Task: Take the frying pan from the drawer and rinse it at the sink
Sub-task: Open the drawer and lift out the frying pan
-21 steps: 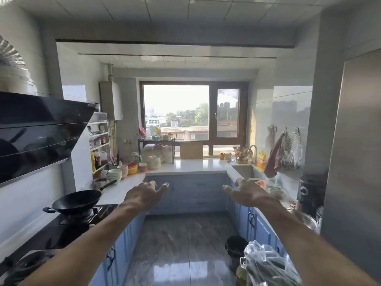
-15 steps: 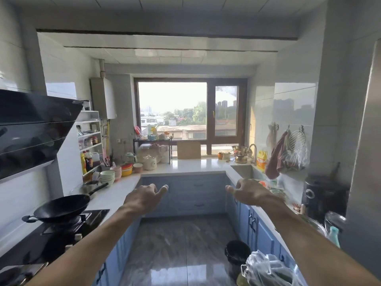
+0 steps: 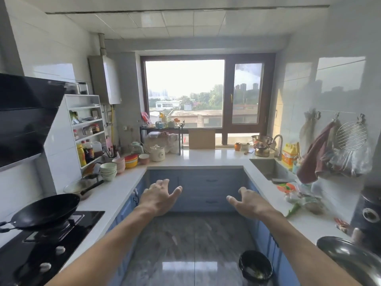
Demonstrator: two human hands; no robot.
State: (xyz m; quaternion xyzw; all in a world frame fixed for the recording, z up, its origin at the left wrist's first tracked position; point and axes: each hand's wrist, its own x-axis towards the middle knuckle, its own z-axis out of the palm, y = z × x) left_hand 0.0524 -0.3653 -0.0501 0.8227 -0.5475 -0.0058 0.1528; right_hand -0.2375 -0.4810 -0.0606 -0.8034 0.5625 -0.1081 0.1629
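Observation:
Both my arms reach forward over the kitchen aisle. My left hand (image 3: 158,196) is empty with fingers spread, and my right hand (image 3: 248,202) is empty with fingers loosely curled. Beyond them, blue drawers (image 3: 211,180) sit shut under the far counter. The steel sink (image 3: 270,169) with its faucet (image 3: 278,144) is set in the right counter near the window. No frying pan from a drawer is visible.
A black wok (image 3: 44,210) sits on the stove (image 3: 51,238) at left, with a glass lid (image 3: 79,185) and stacked bowls (image 3: 108,171) behind it. Food bags (image 3: 299,197) and a steel bowl (image 3: 348,259) lie on the right counter. A black bin (image 3: 255,266) stands on the floor.
The view has advanced down the aisle toward the window and tilted down. Both hands stay raised and empty, with fingers now more spread.

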